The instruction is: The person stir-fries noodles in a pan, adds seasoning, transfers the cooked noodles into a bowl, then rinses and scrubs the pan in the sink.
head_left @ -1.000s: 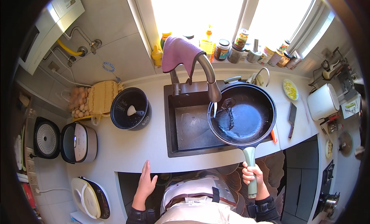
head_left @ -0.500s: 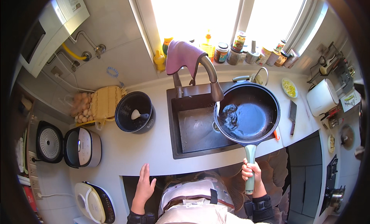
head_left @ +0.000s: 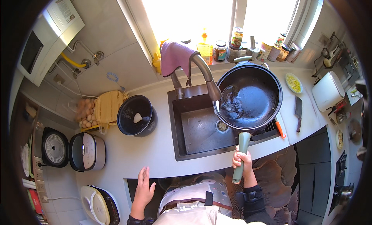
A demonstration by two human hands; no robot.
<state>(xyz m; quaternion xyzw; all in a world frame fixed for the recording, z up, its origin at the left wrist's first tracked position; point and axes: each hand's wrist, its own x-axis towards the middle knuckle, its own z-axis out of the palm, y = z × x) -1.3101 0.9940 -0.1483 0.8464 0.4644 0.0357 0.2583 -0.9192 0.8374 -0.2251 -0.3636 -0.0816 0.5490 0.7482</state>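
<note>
Right hand (head_left: pixel 242 161) grips the green handle (head_left: pixel 243 141) of a black frying pan (head_left: pixel 257 97), fingers wrapped around it, pressed closed. Pan is over the right part of the sink (head_left: pixel 190 136) (can't tell if its base touches the sink edge), rippled water inside toward its left side. Thin water stream (head_left: pixel 217 105) runs from the faucet (head_left: pixel 206 74) at the pan's left rim; purple cloth (head_left: pixel 178 58) draped over the faucet.

Left hand (head_left: pixel 142 190) empty, in front of the bench (head_left: pixel 159 159) edge, fingers straight and close together, thumb apart.

Left of sink: black inner pot (head_left: pixel 133 126) with white rice paddle (head_left: pixel 138 117) inside, rice cooker (head_left: pixel 91 151) farther left, lid up. Right of sink: cleaver (head_left: pixel 298 108), oval plate (head_left: pixel 287 84) of yellow-green shreds behind it.
</note>
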